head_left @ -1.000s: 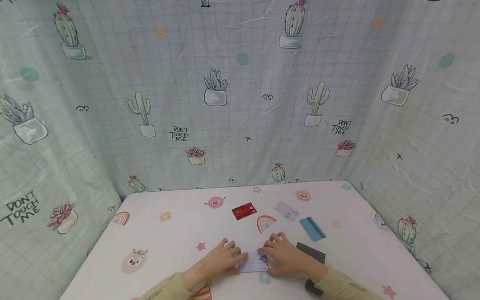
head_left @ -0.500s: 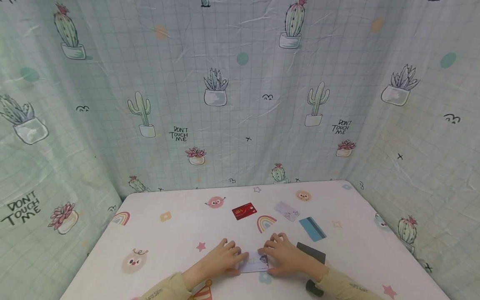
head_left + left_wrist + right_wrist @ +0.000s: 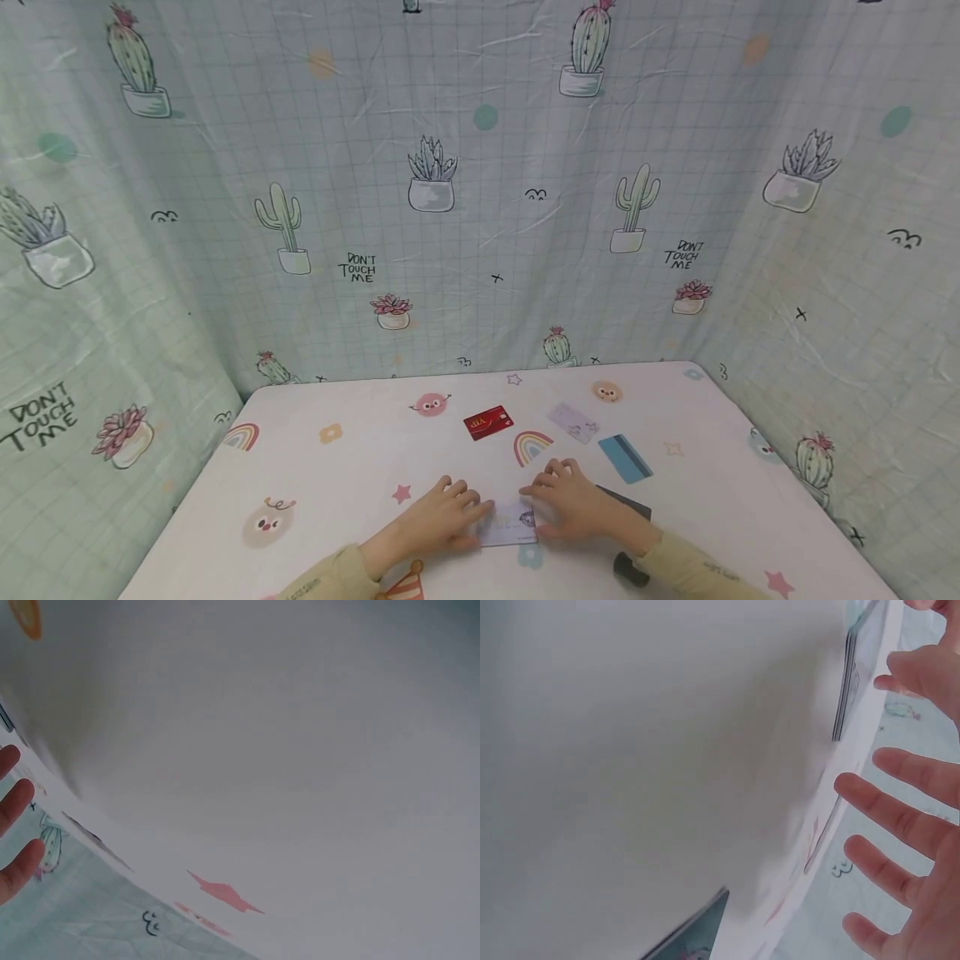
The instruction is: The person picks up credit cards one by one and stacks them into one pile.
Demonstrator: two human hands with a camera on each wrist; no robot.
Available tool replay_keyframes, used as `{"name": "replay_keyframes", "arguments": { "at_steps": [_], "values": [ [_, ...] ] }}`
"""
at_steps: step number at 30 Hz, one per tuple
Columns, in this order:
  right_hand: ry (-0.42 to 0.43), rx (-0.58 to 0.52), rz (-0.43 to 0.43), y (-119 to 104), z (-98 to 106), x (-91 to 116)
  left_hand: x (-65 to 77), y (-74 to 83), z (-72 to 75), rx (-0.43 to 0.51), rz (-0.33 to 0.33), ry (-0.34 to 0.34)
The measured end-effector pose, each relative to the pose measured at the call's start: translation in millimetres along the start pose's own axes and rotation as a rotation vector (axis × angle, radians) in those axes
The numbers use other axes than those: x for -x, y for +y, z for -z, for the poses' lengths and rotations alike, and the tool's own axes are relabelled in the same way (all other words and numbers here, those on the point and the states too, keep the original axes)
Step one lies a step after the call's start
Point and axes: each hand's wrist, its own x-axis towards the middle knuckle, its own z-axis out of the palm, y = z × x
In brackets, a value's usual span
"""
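Note:
In the head view a pale card (image 3: 510, 527) with a small dark picture lies flat on the table between both hands. The right wrist view shows it as a neat stack of several cards (image 3: 847, 686), edges lined up. My left hand (image 3: 444, 518) is at its left side, index fingertip right by the corner. In the left wrist view its fingers (image 3: 16, 806) are spread. My right hand (image 3: 572, 502) stands over the right side with fingers (image 3: 900, 814) spread apart, gripping nothing.
Beyond the hands lie a red VIP card (image 3: 489, 422), a pale purple card (image 3: 573, 422) and a blue striped card (image 3: 626, 458). A dark flat card (image 3: 630, 502) is partly hidden behind the right forearm. A small black rounded object (image 3: 631, 570) shows below the right wrist.
My right hand has lifted slightly up and away from the stack, fingers loosening. My left hand has drawn back a little to the left. The stack has hardly moved.

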Motion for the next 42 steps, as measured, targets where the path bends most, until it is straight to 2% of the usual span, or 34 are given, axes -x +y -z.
{"name": "replay_keyframes", "arguments": {
  "at_steps": [11, 19, 25, 32, 39, 42],
  "values": [
    [0.019, -0.022, -0.051, 12.1, 5.3, -9.0, -1.5, -13.9, 0.5, -0.023, 0.049, 0.042],
    [0.018, -0.059, -0.109, 17.6, 10.7, -14.7, -3.5, -24.0, 2.3, 0.014, 0.071, 0.02],
    [0.056, -0.051, -0.118, 26.7, 10.0, -21.8, -6.7, -35.6, -3.6, 0.017, 0.09, 0.016],
    [0.095, -0.038, -0.154, 40.3, 7.2, -33.6, -10.3, -48.2, -11.6, 0.004, 0.099, 0.071],
    [0.133, -0.068, -0.161, 46.2, 10.0, -42.8, -16.2, -58.7, -14.1, 0.01, 0.131, 0.044],
    [0.147, -0.083, -0.156, 47.1, 11.3, -47.3, -18.2, -62.8, -15.6, -0.007, 0.133, 0.058]
  ]
}}
